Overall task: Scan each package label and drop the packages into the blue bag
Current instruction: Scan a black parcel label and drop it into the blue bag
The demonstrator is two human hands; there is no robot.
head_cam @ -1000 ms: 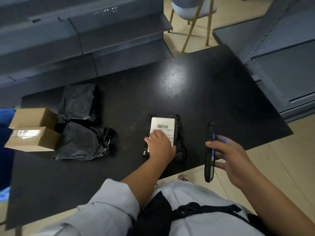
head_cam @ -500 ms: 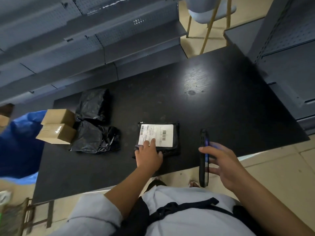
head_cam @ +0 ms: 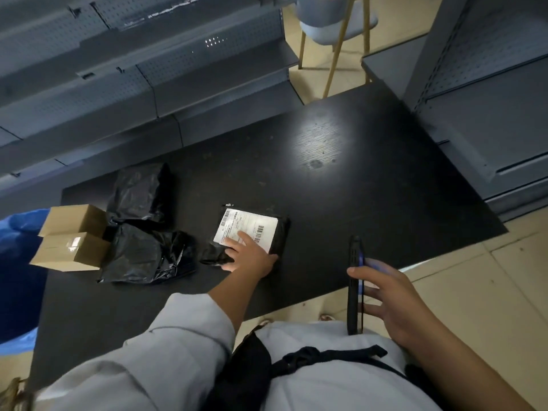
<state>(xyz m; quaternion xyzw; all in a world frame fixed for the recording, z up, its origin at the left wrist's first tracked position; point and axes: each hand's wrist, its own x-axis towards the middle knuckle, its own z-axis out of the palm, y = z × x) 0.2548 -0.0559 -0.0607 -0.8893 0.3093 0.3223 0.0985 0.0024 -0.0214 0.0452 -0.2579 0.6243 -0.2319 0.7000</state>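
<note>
Fingers (head_cam: 237, 240) of the left hand (head_cam: 252, 256) lie straight and slightly spread, pressing flat on the near-left corner of the white label (head_cam: 249, 228) of the black poly package (head_cam: 280, 232). Since a second ago the package is rotated: the label stood upright facing the person, now it lies sideways and skewed, long edge across the counter (head_cam: 341, 209). Likely means the barcode is being lined up for the scan; scan itself not yet done, package not yet in the bag.

Far left of the fingers, off the counter edge: blue bag (head_cam: 17, 262), partly in view, newly visible compared with a second ago. Next right: two cardboard boxes (head_cam: 71, 232), touching. Just left of the fingers: two black poly packages (head_cam: 142, 232), unmoved, labels not showing. So four more items appear to be waiting.

Right of the fingers: right hand (head_cam: 394, 301) holds a dark handheld scanner (head_cam: 355, 284) edge-on, thumb on its near side, other fingers curled round the far side; blue glow on it. It sits well apart from the label, same pose as before.

Writing: label shows two barcodes and small printed lines, too small to read. No brand legible anywhere. Tape strip on the nearer box, no text visible.
</note>
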